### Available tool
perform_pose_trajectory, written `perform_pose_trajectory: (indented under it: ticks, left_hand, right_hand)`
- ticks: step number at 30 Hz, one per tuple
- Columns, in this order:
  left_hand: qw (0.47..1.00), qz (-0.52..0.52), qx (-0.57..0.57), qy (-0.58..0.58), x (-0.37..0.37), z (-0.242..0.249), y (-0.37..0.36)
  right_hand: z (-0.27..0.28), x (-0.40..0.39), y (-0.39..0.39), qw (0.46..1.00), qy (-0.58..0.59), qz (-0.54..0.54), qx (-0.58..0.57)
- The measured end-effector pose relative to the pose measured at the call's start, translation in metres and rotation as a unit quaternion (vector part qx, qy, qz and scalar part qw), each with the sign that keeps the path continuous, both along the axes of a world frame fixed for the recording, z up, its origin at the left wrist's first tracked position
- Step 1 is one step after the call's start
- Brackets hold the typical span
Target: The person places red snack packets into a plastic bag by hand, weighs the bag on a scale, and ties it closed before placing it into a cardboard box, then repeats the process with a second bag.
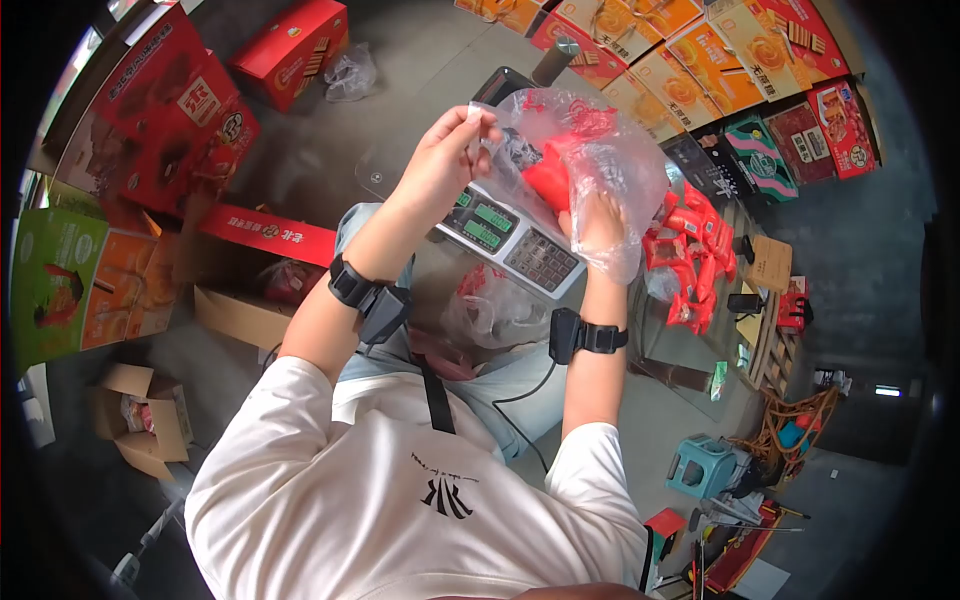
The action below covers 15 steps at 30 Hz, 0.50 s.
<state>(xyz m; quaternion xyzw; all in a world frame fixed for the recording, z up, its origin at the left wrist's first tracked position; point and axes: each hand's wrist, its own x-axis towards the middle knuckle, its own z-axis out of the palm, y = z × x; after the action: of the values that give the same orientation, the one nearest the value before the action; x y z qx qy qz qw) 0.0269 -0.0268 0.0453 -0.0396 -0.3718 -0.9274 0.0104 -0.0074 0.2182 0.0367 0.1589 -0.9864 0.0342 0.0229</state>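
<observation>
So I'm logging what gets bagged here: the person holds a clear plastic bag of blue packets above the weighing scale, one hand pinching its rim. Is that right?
Not quite. The packets in the clear plastic bag are red, not blue, as the head view shows. The rest stands: the left hand pinches the rim, the right hand supports the bag, above the weighing scale.

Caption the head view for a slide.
Both hands, left and right, hold a plastic bag over a scale.
</observation>
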Motion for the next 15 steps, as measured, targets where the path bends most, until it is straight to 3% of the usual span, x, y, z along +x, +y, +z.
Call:
perform_pose_trajectory:
  ticks: [2, 6, 8, 9, 10, 11, 13, 14, 15]
  left_hand:
    - [1.0, -0.01, 0.003, 0.004, -0.004, 0.006, 0.007]
    - [0.999, -0.03, -0.009, 0.027, -0.003, 0.015, 0.024]
    - [0.998, -0.036, -0.014, 0.049, -0.004, 0.018, 0.029]
    - [0.997, -0.033, -0.019, 0.072, -0.003, 0.021, 0.029]
    - [0.997, -0.037, -0.021, 0.07, -0.003, 0.023, 0.029]
    - [0.994, -0.035, -0.024, 0.101, -0.004, 0.026, 0.028]
    - [0.99, -0.032, -0.029, 0.132, -0.006, 0.031, 0.024]
    - [0.989, -0.037, -0.016, 0.145, -0.007, 0.032, 0.023]
    - [0.987, -0.042, -0.003, 0.157, -0.008, 0.033, 0.021]
  right_hand:
    - [-0.015, 0.001, 0.016, 0.991, 0.103, 0.061, -0.063]
    - [0.007, 0.02, 0.01, 0.987, 0.095, 0.002, -0.133]
    - [-0.017, 0.004, 0.03, 0.951, 0.055, 0.042, -0.302]
    - [-0.006, 0.004, 0.027, 0.951, 0.055, 0.037, -0.303]
    - [0.015, 0.007, 0.02, 0.784, -0.098, -0.038, -0.612]
    - [0.026, 0.006, 0.016, 0.498, -0.234, -0.104, -0.829]
    - [0.032, -0.013, 0.037, 0.265, -0.342, 0.062, -0.9]
    - [0.035, -0.022, 0.043, 0.179, -0.293, 0.091, -0.935]
    - [0.045, -0.021, 0.041, 0.178, -0.291, 0.091, -0.935]
